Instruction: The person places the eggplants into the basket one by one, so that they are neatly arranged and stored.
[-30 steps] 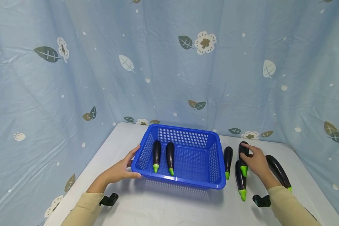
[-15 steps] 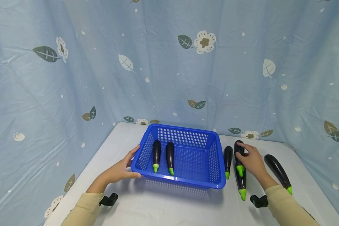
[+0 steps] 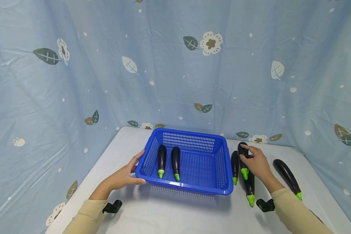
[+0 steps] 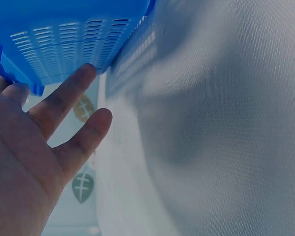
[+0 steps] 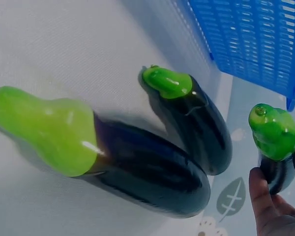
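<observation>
My left hand (image 3: 121, 177) holds the near left corner of a blue plastic basket (image 3: 190, 133), thumb along the front rim and fingers at the left side. In the left wrist view two fingers (image 4: 86, 140) stick out straight below the basket wall. Inside lie two dark purple eggplants, one on the left (image 3: 162, 156) and one beside it (image 3: 175, 159). My right hand (image 3: 258, 164) pinches another eggplant (image 3: 243, 156) to the right of the basket, its green stem end toward me. That eggplant overlaps a lower eggplant (image 3: 250, 187) in the head view.
An eggplant (image 3: 235, 164) lies close against the basket's right side. Farther right lies one more eggplant (image 3: 286, 177), slanted. All stand on a white-covered table (image 3: 175, 217). A blue patterned curtain (image 3: 163, 97) hangs behind and at both sides.
My right hand has moved left with its eggplant, from above the lower eggplant toward the basket's right side. The left hand and basket stay put.
</observation>
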`<state>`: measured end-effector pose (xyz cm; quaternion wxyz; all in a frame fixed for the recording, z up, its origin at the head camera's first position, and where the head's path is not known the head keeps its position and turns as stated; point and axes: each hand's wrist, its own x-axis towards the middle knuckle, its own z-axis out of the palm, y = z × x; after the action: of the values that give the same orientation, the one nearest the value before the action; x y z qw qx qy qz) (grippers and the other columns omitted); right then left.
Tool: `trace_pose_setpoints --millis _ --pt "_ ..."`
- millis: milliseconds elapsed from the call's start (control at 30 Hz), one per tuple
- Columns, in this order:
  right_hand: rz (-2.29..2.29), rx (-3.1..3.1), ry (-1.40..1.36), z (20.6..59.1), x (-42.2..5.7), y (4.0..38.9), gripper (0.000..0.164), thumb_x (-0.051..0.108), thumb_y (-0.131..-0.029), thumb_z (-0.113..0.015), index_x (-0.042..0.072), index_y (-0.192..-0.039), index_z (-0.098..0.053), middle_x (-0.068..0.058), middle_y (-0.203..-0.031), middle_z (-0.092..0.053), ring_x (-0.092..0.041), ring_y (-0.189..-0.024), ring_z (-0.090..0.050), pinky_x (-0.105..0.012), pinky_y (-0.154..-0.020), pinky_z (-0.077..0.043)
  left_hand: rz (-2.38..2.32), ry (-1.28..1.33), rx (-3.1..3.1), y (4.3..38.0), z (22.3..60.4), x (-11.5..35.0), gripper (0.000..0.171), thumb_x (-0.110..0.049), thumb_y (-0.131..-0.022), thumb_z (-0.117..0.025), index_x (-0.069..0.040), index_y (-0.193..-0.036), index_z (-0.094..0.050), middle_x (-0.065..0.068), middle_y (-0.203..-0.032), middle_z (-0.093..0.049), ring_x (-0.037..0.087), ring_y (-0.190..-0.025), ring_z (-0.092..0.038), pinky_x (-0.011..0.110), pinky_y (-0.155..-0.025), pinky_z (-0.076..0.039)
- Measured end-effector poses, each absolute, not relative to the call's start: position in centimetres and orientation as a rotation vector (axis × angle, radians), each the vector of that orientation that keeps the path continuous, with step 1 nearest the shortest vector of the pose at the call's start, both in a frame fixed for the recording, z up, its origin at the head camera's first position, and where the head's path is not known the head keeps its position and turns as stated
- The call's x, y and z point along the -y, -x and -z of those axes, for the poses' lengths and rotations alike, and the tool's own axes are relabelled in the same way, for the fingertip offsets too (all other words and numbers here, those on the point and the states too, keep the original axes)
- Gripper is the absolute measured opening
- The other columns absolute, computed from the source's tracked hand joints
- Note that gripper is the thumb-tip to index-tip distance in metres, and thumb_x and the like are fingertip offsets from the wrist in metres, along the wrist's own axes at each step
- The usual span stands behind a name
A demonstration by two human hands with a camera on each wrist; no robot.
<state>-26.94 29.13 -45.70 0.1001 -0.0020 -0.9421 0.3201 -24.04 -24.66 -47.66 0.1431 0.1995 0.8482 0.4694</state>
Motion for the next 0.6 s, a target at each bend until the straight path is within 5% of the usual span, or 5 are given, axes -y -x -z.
trace_pose_setpoints --millis 600 --pt "-0.926 2.747 -0.073 44.3 -28.0 27.6 0.051 0.022 -0.1 -0.062 0.006 -0.147 -0.053 -0.034 -0.147 -0.04 -0.049 -0.11 -0.061 -0.056 -0.078 -0.059 -1.358 -0.56 -2.449 23.9 47.5 24.5 0.118 -0.034 -0.082 -0.085 -0.031 -0.164 -0.001 0.025 -0.166 -0.012 0.054 -0.138 -0.041 0.066 -0.103 -0.043"
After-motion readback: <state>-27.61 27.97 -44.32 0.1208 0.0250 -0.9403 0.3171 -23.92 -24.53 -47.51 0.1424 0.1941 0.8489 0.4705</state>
